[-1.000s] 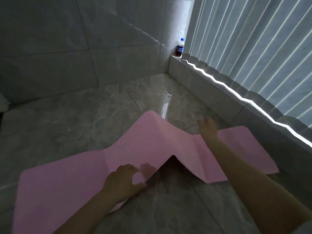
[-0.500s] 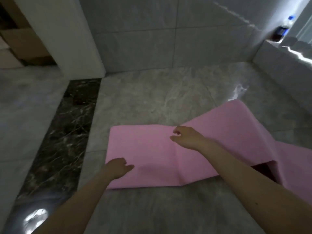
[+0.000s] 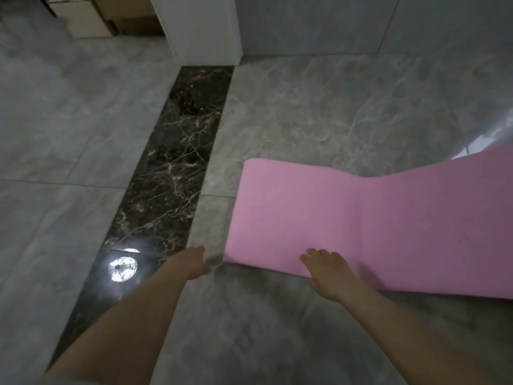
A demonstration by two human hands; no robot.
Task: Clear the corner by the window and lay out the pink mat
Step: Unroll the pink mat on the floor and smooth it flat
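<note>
The pink mat (image 3: 374, 226) lies on the grey marble floor (image 3: 319, 115) in the right half of the frame. Its short left end is near the middle of the picture, and the rest runs to the right edge, where the far side rises toward the upper right. A faint fold line crosses the mat from top to bottom, a little right of its left end.

The right hand (image 3: 329, 273) is in the lower middle of the frame, at the near edge of the mat. The palm faces down and the fingers (image 3: 319, 254) are stretched forward and slightly spread, lying flat on the pink surface. It presses or rests on the mat and does not curl around it. The right forearm goes from the wrist down to the lower right corner.

The left hand (image 3: 194, 262) is just left of the near left corner of the mat, above the grey floor. It is seen from the back and the fingers bend a little downward. If the fingertips touch the mat corner or the floor, I cannot tell. The left forearm runs long and straight to the lower left corner.

A dark marble strip (image 3: 177, 168) crosses the floor diagonally on the left of the mat, with a round bright light reflection (image 3: 123, 268) on it. A white pillar (image 3: 202, 26) stands at the top centre, and cardboard boxes (image 3: 91, 15) are in the upper left.
</note>
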